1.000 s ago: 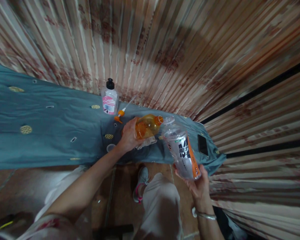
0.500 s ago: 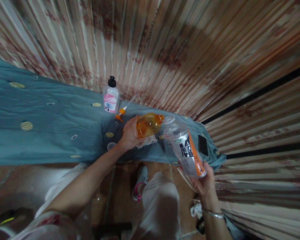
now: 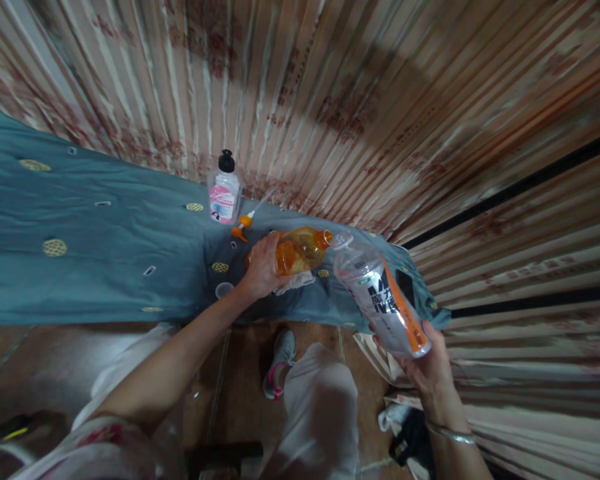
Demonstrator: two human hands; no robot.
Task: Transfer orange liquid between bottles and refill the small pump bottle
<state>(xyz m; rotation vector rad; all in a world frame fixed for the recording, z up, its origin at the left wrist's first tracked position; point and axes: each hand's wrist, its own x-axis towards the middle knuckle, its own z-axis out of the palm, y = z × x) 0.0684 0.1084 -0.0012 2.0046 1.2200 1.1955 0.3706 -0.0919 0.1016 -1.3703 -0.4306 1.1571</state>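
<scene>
My left hand is closed round an orange bottle that lies tilted over the blue cloth, its open neck pointing right. My right hand grips the base of a large clear bottle with an orange and black label. That bottle is tipped so its mouth meets the neck of the orange bottle. A crumpled clear wrapper lies under the orange bottle.
A blue cloth covers the surface. On it stand a clear bottle with a black cap and pink label, an orange pump head, a small clear cap and a black phone. Striped curtains hang behind. My legs and a shoe are below.
My right hand has moved down and to the right, tipping the clear bottle more steeply toward the orange bottle. My left hand has hardly moved.
</scene>
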